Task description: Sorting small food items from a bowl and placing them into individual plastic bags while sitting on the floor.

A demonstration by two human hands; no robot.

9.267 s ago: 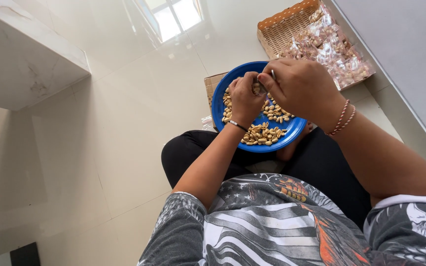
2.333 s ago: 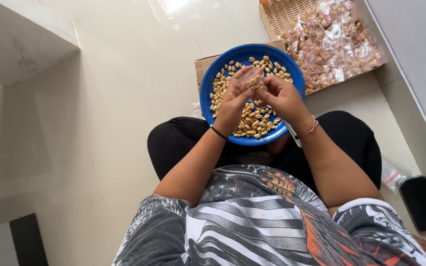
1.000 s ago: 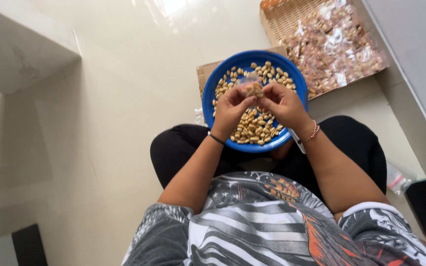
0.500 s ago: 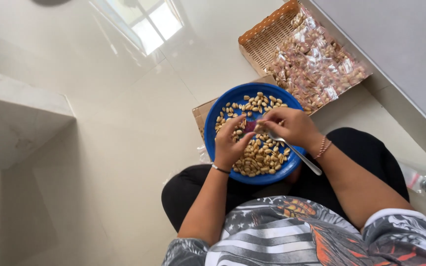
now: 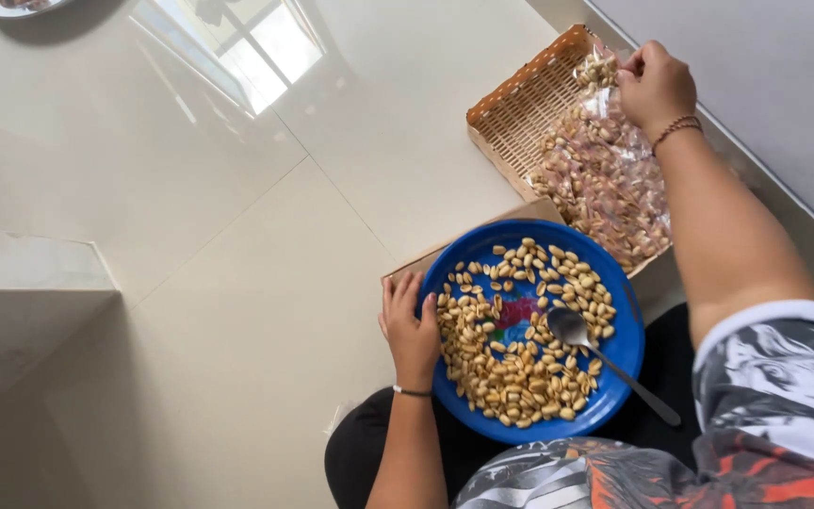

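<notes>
A glossy, pale cream tiled floor [image 5: 237, 283] fills most of the view, with a window's bright reflection on it and a person sitting on it, dark trousers and a patterned grey, white and orange shirt showing at the lower edge. Next in size is the shallow rectangular woven wicker tray [image 5: 520, 108], set at a slant near a grey wall, its far-right half heaped with small clear plastic packets of peanuts [image 5: 605, 184] and its near-left half bare weave. The right hand [image 5: 654, 87] reaches out over the far corner of that tray, well away from the lap; its fingers are closed in a pinch on the top of one small clear packet of peanuts [image 5: 598, 71], which lies just to the left of the fingertips and touches the heap. This hand is the nearer by far to the tray; the other is well apart from it. On the lap, over a flat piece of brown cardboard [image 5: 407, 271], rests a round blue plastic plate [image 5: 624, 353] scattered with pale shelled peanuts [image 5: 511, 368], thickest toward its near-left side, with a reddish patch showing at its centre. The left hand [image 5: 412, 330] lies along the plate's left rim, fingers loosely curled against the edge, gripping nothing else. A metal spoon [image 5: 610, 363] lies in the plate, bowl toward the centre, handle running out over the near-right rim.
</notes>
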